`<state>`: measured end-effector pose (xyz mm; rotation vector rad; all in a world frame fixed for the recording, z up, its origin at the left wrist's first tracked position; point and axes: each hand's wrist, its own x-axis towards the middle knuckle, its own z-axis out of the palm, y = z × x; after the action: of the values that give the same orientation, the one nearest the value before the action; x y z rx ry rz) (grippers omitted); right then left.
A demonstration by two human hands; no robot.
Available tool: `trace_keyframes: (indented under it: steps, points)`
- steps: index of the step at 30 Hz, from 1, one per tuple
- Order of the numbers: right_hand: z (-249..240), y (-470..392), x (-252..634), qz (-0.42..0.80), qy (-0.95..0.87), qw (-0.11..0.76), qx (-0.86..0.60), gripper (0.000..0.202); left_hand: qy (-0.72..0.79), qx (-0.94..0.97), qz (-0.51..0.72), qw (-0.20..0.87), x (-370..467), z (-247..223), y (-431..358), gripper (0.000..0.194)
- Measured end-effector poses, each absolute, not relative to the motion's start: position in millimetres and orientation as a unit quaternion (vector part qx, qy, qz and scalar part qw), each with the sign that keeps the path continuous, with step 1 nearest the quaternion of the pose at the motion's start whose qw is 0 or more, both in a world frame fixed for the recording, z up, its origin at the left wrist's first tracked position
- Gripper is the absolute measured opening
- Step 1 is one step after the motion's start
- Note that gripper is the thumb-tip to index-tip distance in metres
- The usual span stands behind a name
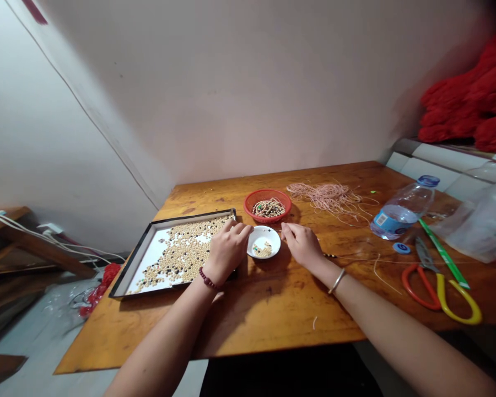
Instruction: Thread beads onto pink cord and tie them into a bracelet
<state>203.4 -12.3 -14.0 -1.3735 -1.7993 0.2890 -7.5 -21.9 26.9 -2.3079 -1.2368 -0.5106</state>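
Observation:
My left hand (228, 245) is closed in a pinch at the left rim of a small white bowl (276, 251) that holds pale beads (265, 251) and a few green ones. On the bowl's right side, my right hand (303, 243) pinches a thin pink cord. The cord (355, 258) trails out to the right behind that hand, with a few dark and pale beads (329, 255) on it near the wrist. A small dark bead (269, 230) shows between the two hands, in line with the fingertips. The cord between them is too fine to follow clearly.
A black-edged tray (138, 259) of loose beads lies left. Behind the bowl stands a red basket (288, 205) of beaded strings, beside tangled pink cord (324, 197). At right are a water bottle (400, 212), a blue cap (402, 248), scissors (427, 259) and a green strip (444, 253).

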Motion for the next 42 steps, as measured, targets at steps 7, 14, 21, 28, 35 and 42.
trace_keyframes:
  steps: [7, 14, 21, 28, 35, 42]
  points:
    - [-15.0, -4.5, 207.2, 0.167, -0.691, 0.434, -0.554, 0.047, -0.455, -0.839, -0.181, 0.238, -6.8, 27.1, -22.1, 0.019]
    - [-11.9, -13.3, 196.1, 0.132, -0.773, 0.451, -0.426, 0.022, -0.423, -0.856, -0.178, 0.237, -0.2, 25.1, -27.7, 0.015]
    - [-13.8, -11.2, 197.3, 0.102, -0.741, 0.474, -0.465, 0.013, -0.444, -0.843, -0.182, 0.241, -3.6, 25.3, -24.9, 0.018]
    - [-13.5, -4.9, 205.7, 0.095, -0.706, 0.487, -0.506, 0.026, -0.46, -0.836, -0.183, 0.238, -7.8, 27.2, -21.7, 0.019]
    - [-9.0, -12.6, 198.9, 0.065, -0.755, 0.46, -0.463, 0.012, -0.45, -0.842, -0.179, 0.237, -6.4, 25.7, -22.9, 0.016]
    - [-16.5, -3.8, 204.0, 0.052, -0.719, 0.477, -0.503, 0.022, -0.463, -0.833, -0.198, 0.229, -7.6, 28.2, -21.6, 0.021]
